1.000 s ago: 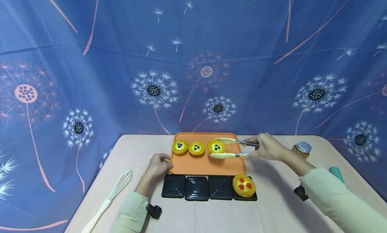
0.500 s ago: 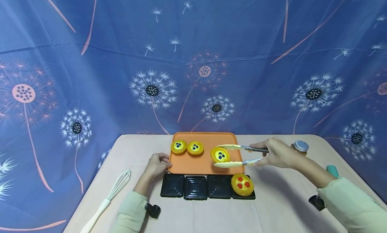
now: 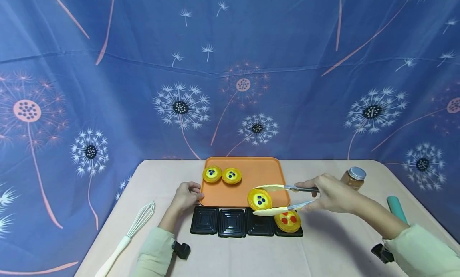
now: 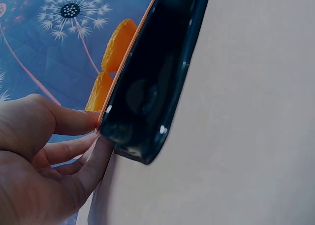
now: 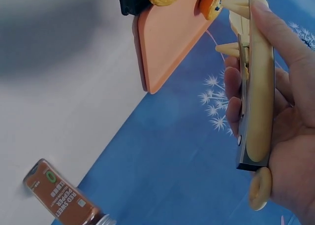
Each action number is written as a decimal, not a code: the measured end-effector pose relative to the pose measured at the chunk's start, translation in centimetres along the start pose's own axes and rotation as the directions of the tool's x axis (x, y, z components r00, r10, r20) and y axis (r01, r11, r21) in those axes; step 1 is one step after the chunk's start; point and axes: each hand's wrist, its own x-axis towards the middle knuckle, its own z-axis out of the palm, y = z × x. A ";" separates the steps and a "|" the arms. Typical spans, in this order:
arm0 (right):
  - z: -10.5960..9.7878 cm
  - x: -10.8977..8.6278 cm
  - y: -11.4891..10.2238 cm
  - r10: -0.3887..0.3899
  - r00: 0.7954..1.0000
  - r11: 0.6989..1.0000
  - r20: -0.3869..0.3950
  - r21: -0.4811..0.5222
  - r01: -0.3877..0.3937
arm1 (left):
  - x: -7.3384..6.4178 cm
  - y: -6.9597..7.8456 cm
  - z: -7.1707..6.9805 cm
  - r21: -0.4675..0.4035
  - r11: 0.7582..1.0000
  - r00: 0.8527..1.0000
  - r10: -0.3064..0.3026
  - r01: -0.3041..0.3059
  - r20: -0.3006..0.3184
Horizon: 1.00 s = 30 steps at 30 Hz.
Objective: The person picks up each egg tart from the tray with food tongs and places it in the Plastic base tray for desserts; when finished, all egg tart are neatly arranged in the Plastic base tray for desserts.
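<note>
My right hand [image 3: 332,193] grips a pair of tongs [image 3: 271,187] with cream tips and metal arms; the right wrist view shows the fingers wrapped round the cream handle [image 5: 261,87]. Between the tips is a yellow tart [image 3: 259,199] with blue berries, over the front edge of an orange tray [image 3: 223,195]. Two similar tarts, a left one [image 3: 212,174] and its neighbour [image 3: 231,176], sit at the tray's back left. My left hand [image 3: 187,196] pinches the tray's left edge. In front stands a row of black square containers [image 3: 204,220]; the rightmost bears a tart with red pieces [image 3: 288,225].
A white-handled whisk [image 3: 125,241] lies at the left of the table [image 3: 266,257]. At the right are a jar of red sweet pepper [image 3: 353,179] and a teal cylindrical object [image 3: 396,209]. A blue dandelion-print cloth [image 3: 305,121] hangs behind.
The tongs have carried the third tart off its place on the tray, toward the front and slightly right, to the containers' back edge. My left hand keeps its place.
</note>
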 end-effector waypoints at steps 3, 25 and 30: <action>0.1 -0.1 -0.1 -0.009 1.000 1.000 0.012 0.004 0.009 | -0.1 0.0 -0.1 -0.002 1.000 1.000 -0.002 0.002 -0.002; 2.7 -0.4 -0.1 0.016 0.994 1.000 0.108 0.011 -0.017 | -0.1 0.1 -0.1 0.007 1.000 1.000 -0.019 0.019 -0.004; 2.9 -0.4 -0.1 0.012 0.995 1.000 0.098 -0.015 -0.011 | -0.1 0.2 -0.1 0.004 1.000 1.000 -0.015 0.015 -0.002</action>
